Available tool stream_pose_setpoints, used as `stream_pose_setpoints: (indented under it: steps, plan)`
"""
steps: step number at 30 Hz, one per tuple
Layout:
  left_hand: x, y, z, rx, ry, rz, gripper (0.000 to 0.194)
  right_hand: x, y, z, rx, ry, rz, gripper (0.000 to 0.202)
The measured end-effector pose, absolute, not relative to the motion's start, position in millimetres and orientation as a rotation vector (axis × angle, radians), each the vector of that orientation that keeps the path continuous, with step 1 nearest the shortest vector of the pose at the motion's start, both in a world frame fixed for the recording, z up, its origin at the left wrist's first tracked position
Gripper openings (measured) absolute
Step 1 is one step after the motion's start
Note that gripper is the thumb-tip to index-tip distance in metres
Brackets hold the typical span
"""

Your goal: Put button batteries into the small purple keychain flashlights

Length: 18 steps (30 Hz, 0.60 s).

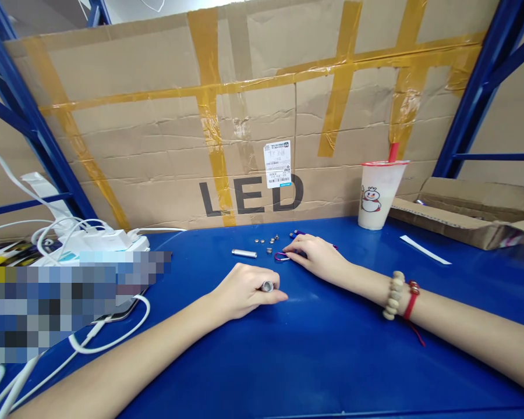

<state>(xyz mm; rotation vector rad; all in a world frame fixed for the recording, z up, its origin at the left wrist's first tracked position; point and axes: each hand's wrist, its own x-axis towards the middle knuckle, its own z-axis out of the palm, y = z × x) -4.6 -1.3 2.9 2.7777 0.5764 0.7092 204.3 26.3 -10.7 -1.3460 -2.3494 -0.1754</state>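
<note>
My left hand (244, 291) rests on the blue table (314, 361), its fingers closed around a small silver metal tube (267, 286) whose open end faces me. My right hand (315, 256) lies flat farther back, fingertips touching a small purple loop (281, 256). Just left of it lies a silver cylinder (244, 253). Several small round silver parts (267, 240) are scattered behind the hands. Bead and red string bracelets (400, 294) sit on my right wrist.
A taped cardboard sheet marked LED (253, 195) stands along the back. A white drink cup with a red straw (379, 192) and an open cardboard box (471, 215) are at the right, with a white strip (424, 249). Chargers and white cables (91, 238) crowd the left.
</note>
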Motion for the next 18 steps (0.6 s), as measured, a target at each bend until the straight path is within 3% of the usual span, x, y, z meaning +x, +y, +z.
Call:
stream_pose_setpoints:
  steps: [7, 18]
  plan:
    - [-1.6, -3.7, 0.3, 2.882, 0.758, 0.635, 0.039, 204.3, 24.0, -7.0, -1.435, -2.326, -0.176, 0.024]
    - [-1.1, -1.7, -1.2, 2.925, 0.685, 0.636, 0.038, 205.6, 25.1, -9.1, -1.43, -2.278, -0.092, 0.02]
